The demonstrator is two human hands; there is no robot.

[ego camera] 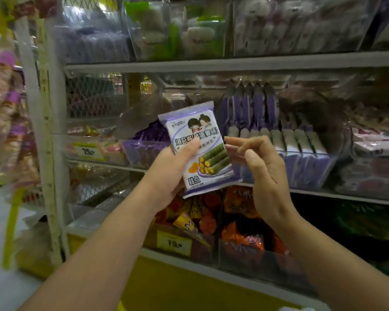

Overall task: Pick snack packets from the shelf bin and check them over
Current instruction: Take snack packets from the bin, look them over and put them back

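Now snack packet upright in grip of left hand; right hand loose, empty alongside.

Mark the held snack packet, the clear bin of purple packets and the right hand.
snack packet [198, 140], head view, printed front.
clear bin [310, 170], head view, front wall.
right hand [265, 176], head view, back of hand.

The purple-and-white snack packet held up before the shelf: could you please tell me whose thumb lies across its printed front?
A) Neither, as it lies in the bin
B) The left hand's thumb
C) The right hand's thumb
B: the left hand grips the snack packet from its left edge, with its thumb pressed across the printed front.
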